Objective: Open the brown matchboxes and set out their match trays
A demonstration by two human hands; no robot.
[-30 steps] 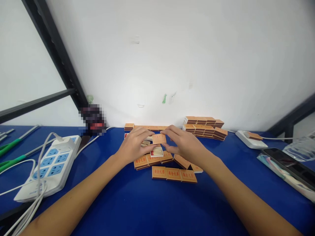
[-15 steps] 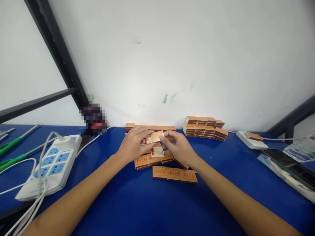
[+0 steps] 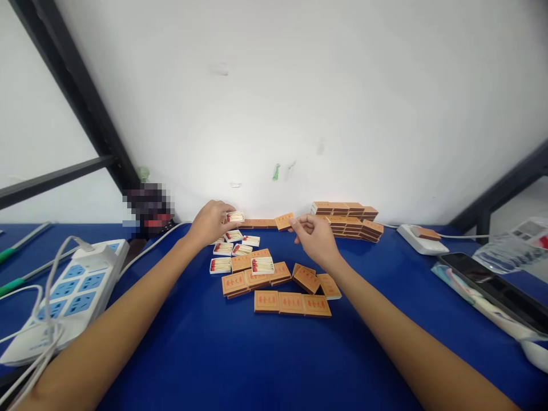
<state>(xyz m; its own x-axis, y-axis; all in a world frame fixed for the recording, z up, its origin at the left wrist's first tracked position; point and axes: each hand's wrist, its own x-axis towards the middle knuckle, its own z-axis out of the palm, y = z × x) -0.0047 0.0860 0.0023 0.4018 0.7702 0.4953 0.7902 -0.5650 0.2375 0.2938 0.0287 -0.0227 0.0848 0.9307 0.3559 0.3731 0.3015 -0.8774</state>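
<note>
My left hand (image 3: pixel 210 221) is closed on a white tray of red-tipped matches (image 3: pixel 235 216) near the wall. Between the thumb and fingers of my right hand (image 3: pixel 311 233) is an orange matchbox sleeve (image 3: pixel 283 221), held tilted. Several open trays of matches (image 3: pixel 221 265) lie below my left hand. One more match tray (image 3: pixel 262 266) rests on top of orange matchboxes (image 3: pixel 235 283). Nearer me is a row of three matchboxes (image 3: pixel 291 303). Loose, overlapping boxes (image 3: pixel 305 278) lie below my right hand.
Stacked matchboxes (image 3: pixel 347 224) stand at the wall behind my right hand, with a low row (image 3: pixel 259 223) to their left. A power strip (image 3: pixel 71 297) with cables is at left. A white device (image 3: pixel 422 242) and black phone (image 3: pixel 492 288) lie right.
The sleeve and match tray, together before, are now apart. My left hand has moved left and back with the tray, uncovering the trays on the table. The camera view has shifted slightly.
</note>
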